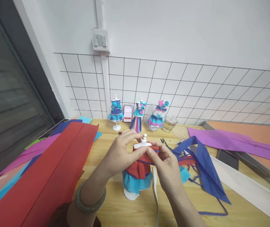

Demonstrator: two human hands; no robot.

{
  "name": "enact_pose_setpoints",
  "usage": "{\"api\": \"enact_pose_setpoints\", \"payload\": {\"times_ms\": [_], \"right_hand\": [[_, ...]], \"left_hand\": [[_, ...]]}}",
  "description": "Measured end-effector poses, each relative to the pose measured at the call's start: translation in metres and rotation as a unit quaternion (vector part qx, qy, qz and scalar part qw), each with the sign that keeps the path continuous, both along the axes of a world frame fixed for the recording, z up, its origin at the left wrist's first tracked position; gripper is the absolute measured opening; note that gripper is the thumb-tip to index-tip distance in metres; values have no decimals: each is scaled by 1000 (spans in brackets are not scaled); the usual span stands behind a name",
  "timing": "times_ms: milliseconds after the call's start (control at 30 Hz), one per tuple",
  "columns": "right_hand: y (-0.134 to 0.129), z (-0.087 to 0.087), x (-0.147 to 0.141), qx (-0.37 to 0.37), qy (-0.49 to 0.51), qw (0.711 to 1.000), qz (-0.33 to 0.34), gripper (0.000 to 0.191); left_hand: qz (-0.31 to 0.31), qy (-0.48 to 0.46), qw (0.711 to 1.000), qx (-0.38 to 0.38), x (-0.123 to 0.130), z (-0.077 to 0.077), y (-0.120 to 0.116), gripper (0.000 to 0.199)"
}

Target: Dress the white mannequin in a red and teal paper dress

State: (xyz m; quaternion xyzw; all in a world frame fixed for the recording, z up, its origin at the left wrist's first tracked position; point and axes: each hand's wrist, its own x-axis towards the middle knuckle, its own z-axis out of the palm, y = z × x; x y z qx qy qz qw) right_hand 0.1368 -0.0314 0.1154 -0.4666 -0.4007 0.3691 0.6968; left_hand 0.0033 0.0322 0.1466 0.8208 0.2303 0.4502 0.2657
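A miniature white dress form stands on the wooden table in front of me, its neck and shoulders showing above my fingers. It wears a red fabric top with blue edging over a light-blue skirt. My left hand is closed around the form's left side, its thumb pressing the red fabric at the chest. My right hand pinches the red, blue-edged strip at the right side, thumb in front and fingers behind. A narrow pale ribbon hangs beside the skirt, and the round white base shows below.
Large red fabric and other coloured sheets lie at left. Blue scraps, snips, white fabric, a phone and purple fabric lie at right. Three dressed forms, a propped phone and a glass jar stand behind.
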Motion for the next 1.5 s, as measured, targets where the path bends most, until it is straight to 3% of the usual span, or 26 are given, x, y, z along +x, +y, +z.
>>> {"api": "enact_pose_setpoints", "payload": {"times_ms": [133,267,467,600,667,733,867,967,1067,1233,1400,1500], "right_hand": [[1,-6,4,-25,20,999,11,29],[-2,-19,12,-59,39,997,-20,38],[-7,-17,8,-41,-3,999,-32,34],[-10,-14,0,-7,-105,992,-67,24],[-13,-15,-4,49,-210,968,-128,11],[-16,-17,-6,124,-329,921,-170,11],[-20,-16,-7,190,-491,834,-161,28],[-20,-16,-8,191,-530,812,-155,32],[-19,-17,-10,186,-504,828,-161,30],[-16,-12,-14,105,-347,912,-192,26],[-12,-4,-11,36,-194,970,-140,14],[-9,-4,-8,10,-110,989,-93,17]], "left_hand": [[51,3,999,-12,1,-1,0,17],[91,-5,995,-36,0,-3,4,18],[80,-2,996,-44,-1,-3,6,18],[60,10,998,-20,-2,-4,4,20],[60,12,998,-9,-2,-4,4,21],[57,11,998,-4,-2,-5,5,22],[48,6,999,-13,-4,-4,7,22],[47,12,999,-19,-5,-3,8,22],[46,8,999,-15,-6,-4,8,20],[43,6,999,-6,-3,-3,5,19],[35,19,999,10,-1,-1,1,20],[15,17,1000,-4,-1,0,1,21]]}}
